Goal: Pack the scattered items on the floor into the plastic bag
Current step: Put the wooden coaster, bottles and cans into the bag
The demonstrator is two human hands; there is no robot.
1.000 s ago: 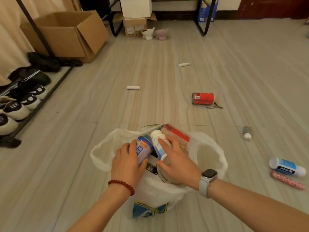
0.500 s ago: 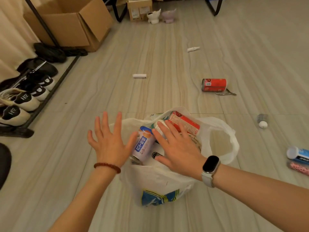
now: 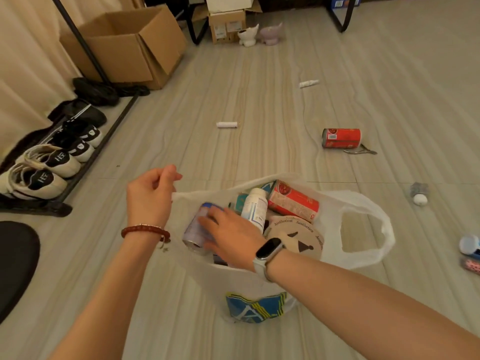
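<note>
The white plastic bag (image 3: 363, 203) stands open on the floor in front of me. My left hand (image 3: 152, 196) pinches its left handle and holds it up. My right hand (image 3: 230, 236) reaches inside, fingers and thumb around a blue can (image 3: 193, 231). A white bottle (image 3: 254, 206), a red carton (image 3: 293, 202) and a round printed card (image 3: 298, 239) also lie in the bag. On the floor lie a red can (image 3: 341, 138), metal clippers (image 3: 361, 151), a white tube (image 3: 226, 124), a small white bottle (image 3: 308, 83), a grey bottle (image 3: 418, 193) and a blue-white bottle (image 3: 468, 245).
A shoe rack with several shoes (image 3: 44, 167) runs along the left wall. An open cardboard box (image 3: 130, 45) stands behind it, with smaller boxes (image 3: 226, 24) and two ceramic figures (image 3: 249, 35) at the back. A black rounded object (image 3: 15, 261) sits at the left edge.
My left hand left the bag's contents, opened, then closed on the left handle and lifted it. My right hand went from lying flat on the items to gripping the blue can.
</note>
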